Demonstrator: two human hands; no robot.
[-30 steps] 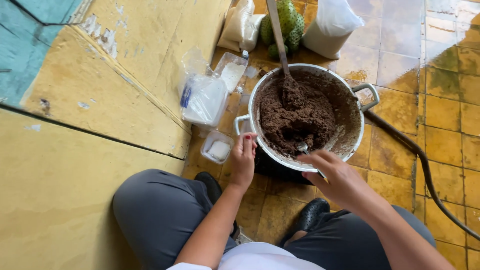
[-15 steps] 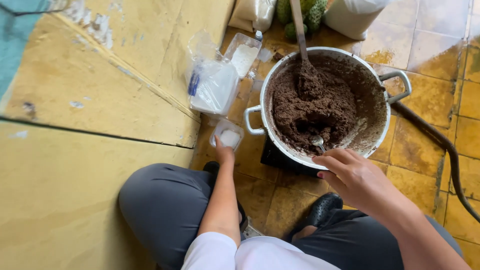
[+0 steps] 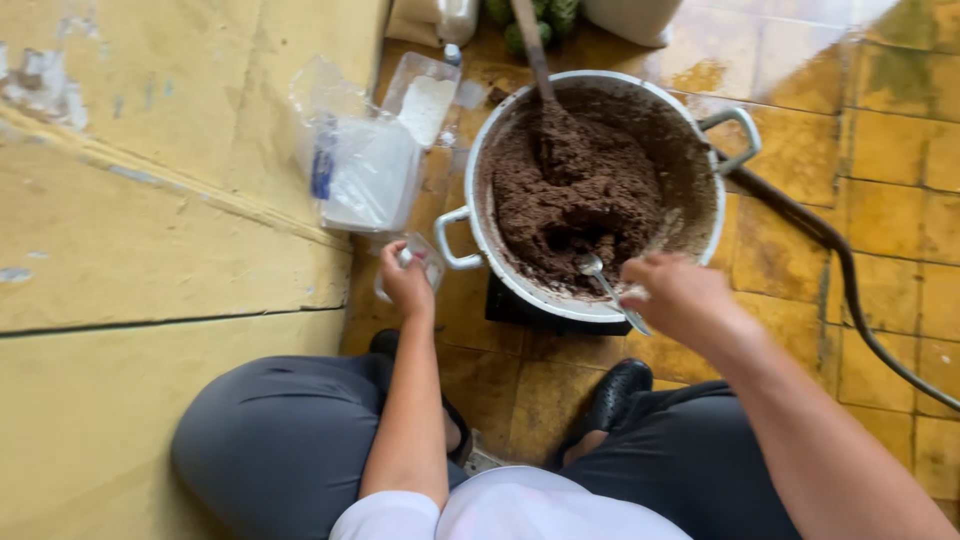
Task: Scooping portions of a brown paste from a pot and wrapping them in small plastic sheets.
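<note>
I watch the right hand (image 3: 680, 295) pinch a metal spoon (image 3: 608, 288) into brown paste inside the aluminium pot (image 3: 480, 215) while the left hand (image 3: 405, 283) grips a small clear container (image 3: 428, 262) just left; paste could drip over the near rim.

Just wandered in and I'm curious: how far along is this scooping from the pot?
Done: the big metal pot holds a mixed brown paste. In hand: the right hand dips a metal spoon into it, while the left hand grips a small clear plastic cup on the floor. Left: most of the paste remains in the pot; the cup's contents are hidden.
</note>
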